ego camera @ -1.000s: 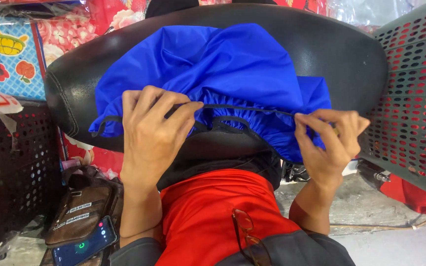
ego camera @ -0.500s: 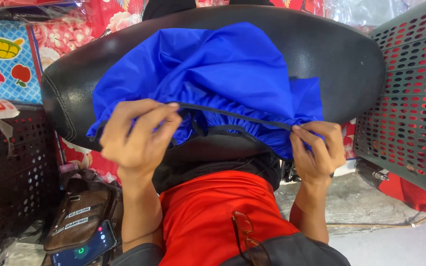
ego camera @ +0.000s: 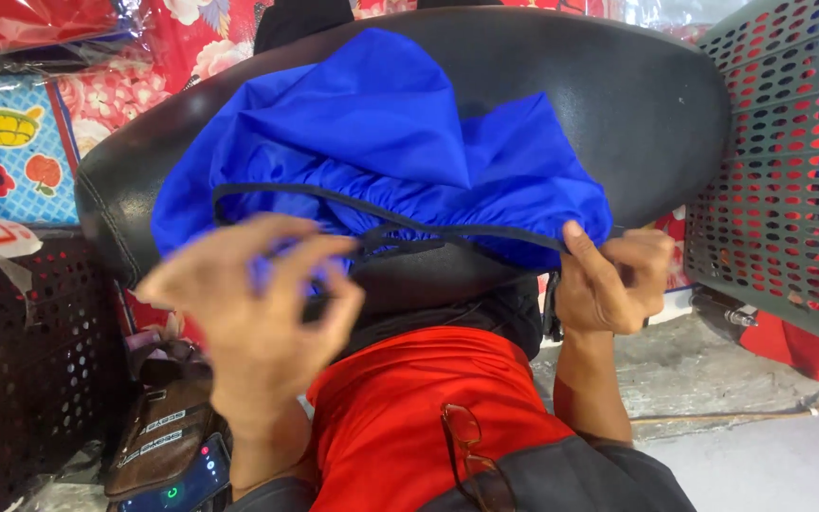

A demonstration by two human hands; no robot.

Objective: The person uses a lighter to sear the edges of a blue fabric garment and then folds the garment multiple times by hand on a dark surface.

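A bright blue fabric cover with a gathered hem and a black drawstring lies over a black padded seat. My left hand is blurred, fingers curled at the cover's lower left hem; whether it grips the cloth is unclear. My right hand pinches the cover's lower right corner against the seat's edge. A red garment shows below between my arms, with folded glasses hanging from it.
A green perforated plastic basket stands at the right. A dark crate is at the left, with brown sandals and a lit phone beside it. Patterned red and blue packages line the back. Grey concrete floor lies lower right.
My left hand has lifted off the hem and shifted down and right, now blurred. The right hand stays pinched on the right corner. The drawstring now lies exposed across the hem.
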